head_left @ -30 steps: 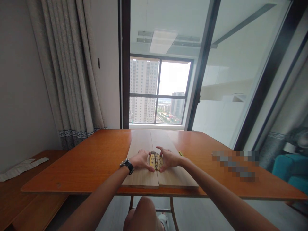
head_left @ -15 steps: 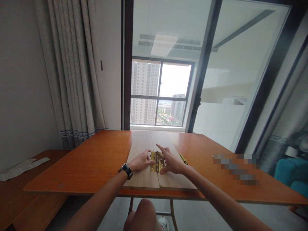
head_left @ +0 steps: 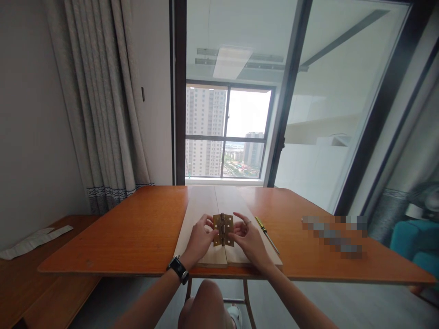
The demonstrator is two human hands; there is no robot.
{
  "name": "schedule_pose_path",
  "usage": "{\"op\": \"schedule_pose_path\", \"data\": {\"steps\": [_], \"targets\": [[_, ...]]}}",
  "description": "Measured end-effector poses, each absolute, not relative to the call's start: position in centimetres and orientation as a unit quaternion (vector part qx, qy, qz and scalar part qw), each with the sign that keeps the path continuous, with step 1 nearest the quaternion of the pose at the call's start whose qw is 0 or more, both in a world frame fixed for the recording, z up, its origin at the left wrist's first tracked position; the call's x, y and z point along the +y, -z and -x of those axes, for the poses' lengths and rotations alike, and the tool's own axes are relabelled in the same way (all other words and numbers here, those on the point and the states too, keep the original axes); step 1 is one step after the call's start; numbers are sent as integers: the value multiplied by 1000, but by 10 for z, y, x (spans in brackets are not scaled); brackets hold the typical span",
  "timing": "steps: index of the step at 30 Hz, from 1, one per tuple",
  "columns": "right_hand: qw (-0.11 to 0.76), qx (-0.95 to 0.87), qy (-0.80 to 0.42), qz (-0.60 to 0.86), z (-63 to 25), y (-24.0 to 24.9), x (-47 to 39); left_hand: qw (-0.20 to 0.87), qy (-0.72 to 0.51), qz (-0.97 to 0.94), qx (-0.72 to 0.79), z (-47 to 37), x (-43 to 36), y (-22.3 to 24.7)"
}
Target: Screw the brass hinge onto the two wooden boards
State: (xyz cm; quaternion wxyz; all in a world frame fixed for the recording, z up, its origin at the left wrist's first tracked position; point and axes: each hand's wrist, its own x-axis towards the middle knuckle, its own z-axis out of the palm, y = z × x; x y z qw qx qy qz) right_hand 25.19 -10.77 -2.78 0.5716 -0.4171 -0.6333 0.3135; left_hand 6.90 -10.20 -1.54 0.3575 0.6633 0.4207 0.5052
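A brass-coloured hinge with screw holes in both leaves is spread between my hands, its knuckle running upright down the middle. My left hand pinches the left leaf between thumb and fingers. On the other side, my right hand has its thumb and curled fingers on the right leaf, with the index finger stretched out. Beneath are two pale wooden boards lying side by side, and the hinge is over the seam between them. Just right of the boards lies a screwdriver with a yellow and black handle.
The boards lie on an orange-brown wooden table. Blurred-out items lie at its right. A bench with a pale cloth strip stands at the left. Beyond the table are a curtain and glass doors.
The hinge now looks darker and tilted toward me, with both hands gripping its edges. My right hand has shifted right, off the hinge's face, and more of the screwdriver shows.
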Motion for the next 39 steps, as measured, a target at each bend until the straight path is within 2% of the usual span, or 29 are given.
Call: {"op": "schedule_pose_path", "data": {"steps": [4, 12, 18, 28, 34, 39], "targets": [[557, -634, -321, 429, -243, 26, -113, 309, -505, -677, 437, -76, -113, 13], [549, -656, -325, 403, -238, 24, -123, 279, -487, -716, 415, -80, -126, 16], [549, -664, -328, 388, -240, 26, -123, 332, -499, -713, 365, -77, -130, 25], [544, -651, -362, 386, -240, 23, -123, 316, -518, -727, 320, -77, -123, 31], [544, -645, -395, 363, -240, 24, -120, 261, -531, -718, 366, -83, -122, 30], [540, -627, -468, 311, -243, 23, -119, 309, -546, -684, 373, -84, -114, 31]]}}
